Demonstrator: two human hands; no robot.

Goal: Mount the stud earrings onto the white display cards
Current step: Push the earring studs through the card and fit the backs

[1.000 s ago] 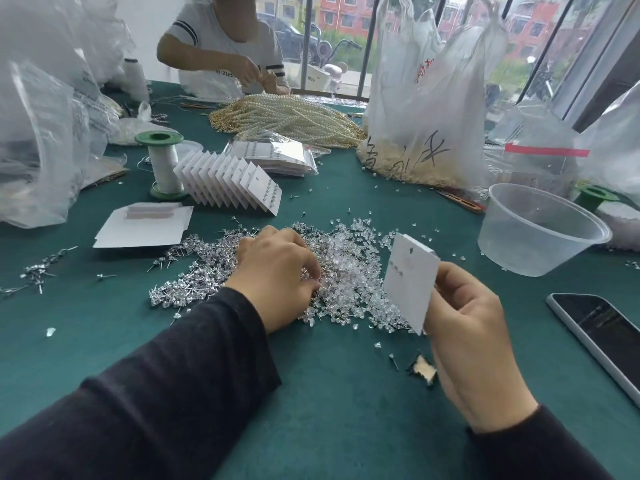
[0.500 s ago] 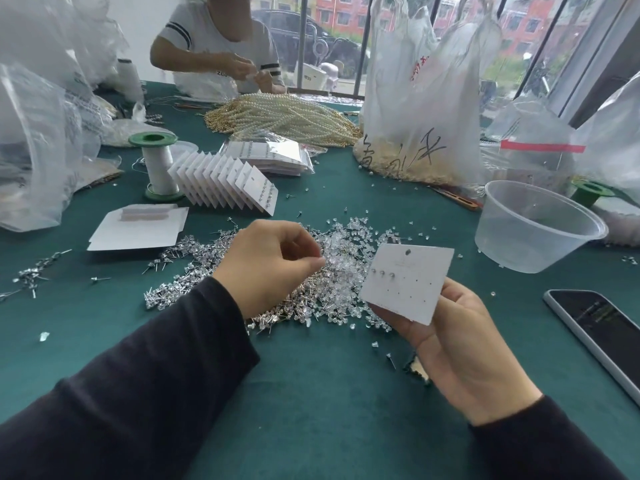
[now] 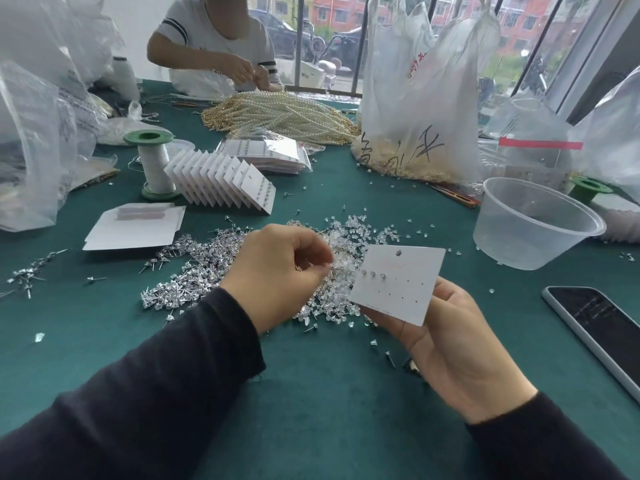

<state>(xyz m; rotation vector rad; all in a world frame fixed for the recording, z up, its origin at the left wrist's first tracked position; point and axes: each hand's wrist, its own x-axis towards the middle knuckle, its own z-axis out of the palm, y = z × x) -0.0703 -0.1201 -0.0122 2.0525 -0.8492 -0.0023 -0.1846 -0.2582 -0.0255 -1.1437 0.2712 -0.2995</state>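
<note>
My right hand [image 3: 446,344] holds a white display card [image 3: 401,282] from below, face up, with three studs set in its top row and several empty holes. My left hand [image 3: 277,271] hovers just left of the card, thumb and fingertips pinched together on something small that looks like a stud earring. Beneath both hands a big heap of silver stud earrings [image 3: 194,271] and clear backs [image 3: 349,233] lies spread on the green table [image 3: 311,393]. A fanned row of filled cards [image 3: 221,181] stands behind the heap.
A clear plastic bowl [image 3: 533,223] sits at the right, a phone [image 3: 602,327] lies near the right edge. A thread spool [image 3: 154,164], a flat white box [image 3: 135,226], pearl strands [image 3: 284,116] and plastic bags [image 3: 415,98] crowd the back. Another person [image 3: 214,46] works across the table.
My left hand lifted off the stud heap with its fingertips pinched and came up beside the card. My right hand turned the card from edge-on to face up.
</note>
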